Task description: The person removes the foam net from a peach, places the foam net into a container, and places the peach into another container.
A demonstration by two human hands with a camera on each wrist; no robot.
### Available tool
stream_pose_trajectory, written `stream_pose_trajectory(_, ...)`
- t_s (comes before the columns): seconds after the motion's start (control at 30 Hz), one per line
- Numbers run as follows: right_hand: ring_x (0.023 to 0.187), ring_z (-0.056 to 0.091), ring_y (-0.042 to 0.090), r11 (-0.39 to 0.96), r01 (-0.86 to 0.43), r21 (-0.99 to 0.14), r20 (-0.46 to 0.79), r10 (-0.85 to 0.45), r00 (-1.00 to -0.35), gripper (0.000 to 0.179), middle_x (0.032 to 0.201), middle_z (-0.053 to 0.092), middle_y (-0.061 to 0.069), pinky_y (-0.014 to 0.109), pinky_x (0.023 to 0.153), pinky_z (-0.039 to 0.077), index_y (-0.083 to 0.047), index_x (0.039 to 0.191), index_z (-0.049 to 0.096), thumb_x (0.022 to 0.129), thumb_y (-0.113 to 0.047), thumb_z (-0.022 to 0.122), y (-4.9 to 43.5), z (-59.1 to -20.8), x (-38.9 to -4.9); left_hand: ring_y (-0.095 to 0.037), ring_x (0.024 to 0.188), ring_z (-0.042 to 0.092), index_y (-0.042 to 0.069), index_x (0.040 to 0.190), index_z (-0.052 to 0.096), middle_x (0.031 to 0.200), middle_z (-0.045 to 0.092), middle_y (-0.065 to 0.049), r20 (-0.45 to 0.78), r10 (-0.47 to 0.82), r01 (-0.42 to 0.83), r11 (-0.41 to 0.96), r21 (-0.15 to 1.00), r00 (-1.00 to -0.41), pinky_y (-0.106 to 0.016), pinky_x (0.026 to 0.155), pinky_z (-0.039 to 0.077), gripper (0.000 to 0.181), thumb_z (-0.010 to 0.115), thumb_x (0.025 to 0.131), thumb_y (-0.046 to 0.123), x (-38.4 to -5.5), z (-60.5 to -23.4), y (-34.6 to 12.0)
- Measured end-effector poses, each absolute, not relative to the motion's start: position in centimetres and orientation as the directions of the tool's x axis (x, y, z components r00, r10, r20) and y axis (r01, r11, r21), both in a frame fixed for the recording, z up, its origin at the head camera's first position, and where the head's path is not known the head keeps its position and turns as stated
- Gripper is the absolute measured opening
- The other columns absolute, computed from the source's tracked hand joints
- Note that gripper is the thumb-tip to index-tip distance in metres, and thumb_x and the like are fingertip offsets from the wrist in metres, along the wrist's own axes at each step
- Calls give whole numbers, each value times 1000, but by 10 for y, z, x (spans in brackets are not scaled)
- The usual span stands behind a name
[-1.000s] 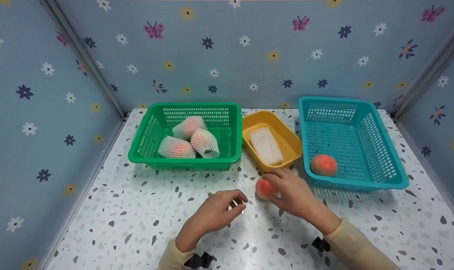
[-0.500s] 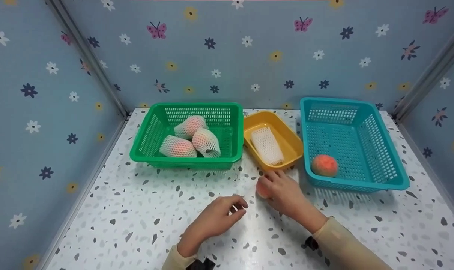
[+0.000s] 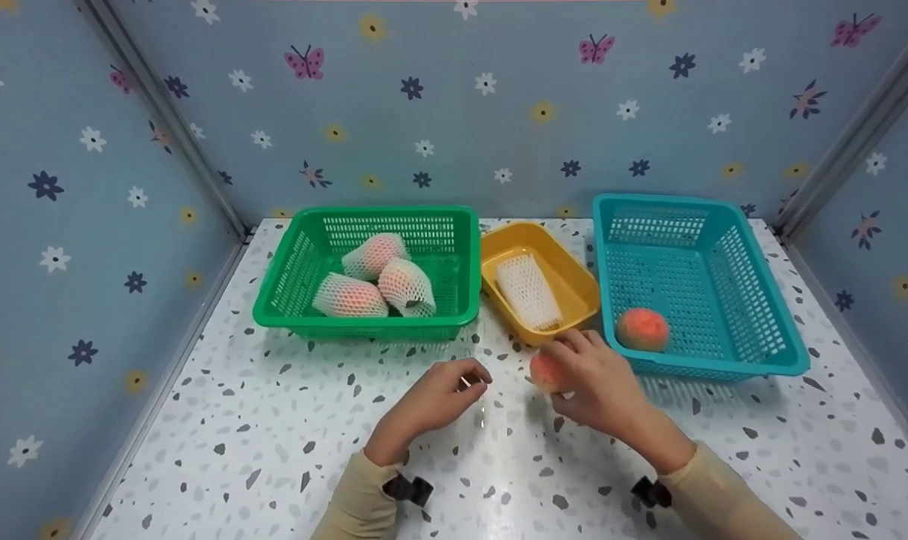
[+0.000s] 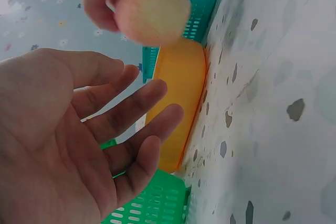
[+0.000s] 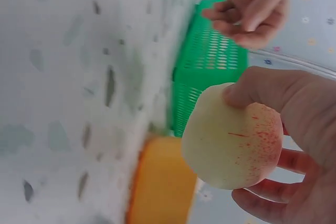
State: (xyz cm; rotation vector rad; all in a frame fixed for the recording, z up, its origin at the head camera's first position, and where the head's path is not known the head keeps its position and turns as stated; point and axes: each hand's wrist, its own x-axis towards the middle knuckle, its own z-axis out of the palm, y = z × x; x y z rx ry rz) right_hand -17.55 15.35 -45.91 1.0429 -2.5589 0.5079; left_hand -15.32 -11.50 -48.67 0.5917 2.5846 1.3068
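Note:
A pink and cream peach is gripped between the thumb and fingers of my right hand, held just in front of the yellow tray. My left hand hovers to the left of the peach, its fingers loosely bent and nothing in them. In the left wrist view its palm faces the camera, apart from the peach. A flat white foam net lies inside the yellow tray. Another peach rests in the near left corner of the blue basket.
Left of the tray stands a green basket with three peaches in white foam nets, one being a netted peach. The baskets and tray stand in a row on a speckled white table. Patterned walls enclose the back and sides.
The right hand has shifted slightly right and back with the peach still in its grip. The left hand has moved a little forward. Baskets and tray stay in place.

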Motion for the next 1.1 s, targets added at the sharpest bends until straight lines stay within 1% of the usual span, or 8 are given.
stream_pose_trajectory(0.13,100,51,23,680,-697,-226,467,-553,-691,61,117,57,3,37,73,51,-14,115,62,59,-24,84,170,-438,-172,-17,85,61,6,109,67,97,64,2,7,431,248,506,826,-902,-33,74,50,19,55,99,17,-166,-489,-109)
stream_pose_trajectory(0.27,103,51,24,715,-641,-279,474,-478,-740,60,116,56,4,41,75,51,-13,115,62,60,-24,84,189,-421,-173,-17,83,60,5,109,67,97,64,2,6,438,249,500,829,-899,-32,73,50,20,55,99,17,-176,-493,-101)
stream_pose_trajectory(0.43,101,50,25,765,-500,-405,375,-360,-854,62,118,53,6,46,76,51,-13,117,60,62,-21,87,212,-403,-188,-16,85,59,4,110,67,98,63,2,-4,438,232,485,843,-899,-31,73,49,21,55,99,17,-182,-495,-94)
stream_pose_trajectory(0.57,98,50,24,777,-395,-489,251,-309,-918,61,117,51,4,46,77,50,-14,118,57,65,-20,86,229,-393,-212,-18,82,59,4,111,67,97,63,2,-5,432,213,456,864,-902,-31,69,49,21,55,99,17,-186,-493,-90)
stream_pose_trajectory(0.67,98,49,25,768,-350,-536,155,-319,-935,60,117,50,4,45,77,50,-15,119,55,68,-21,86,240,-390,-229,-19,86,60,5,111,67,99,63,2,2,431,211,438,874,-902,-32,71,49,21,55,99,18,-188,-492,-86)
stream_pose_trajectory(0.8,96,49,27,748,-339,-570,75,-363,-929,59,115,51,7,43,74,49,-13,118,54,70,-22,85,249,-395,-245,-19,88,60,9,107,68,98,64,3,12,430,213,424,881,-903,-32,74,49,17,56,99,18,-188,-491,-82)
stream_pose_trajectory(0.93,94,49,27,734,-338,-589,50,-385,-922,56,111,52,9,42,72,48,-11,116,54,70,-20,85,255,-403,-252,-15,86,60,12,106,68,97,64,3,8,432,208,417,885,-902,-31,74,49,15,56,99,18,-189,-492,-81)
stream_pose_trajectory(1.1,92,50,28,728,-323,-604,74,-352,-933,54,111,54,11,43,73,47,-7,116,54,73,-17,83,270,-404,-259,-15,87,59,6,110,67,99,63,3,5,440,214,427,879,-898,-31,75,49,20,56,100,19,-191,-491,-83)
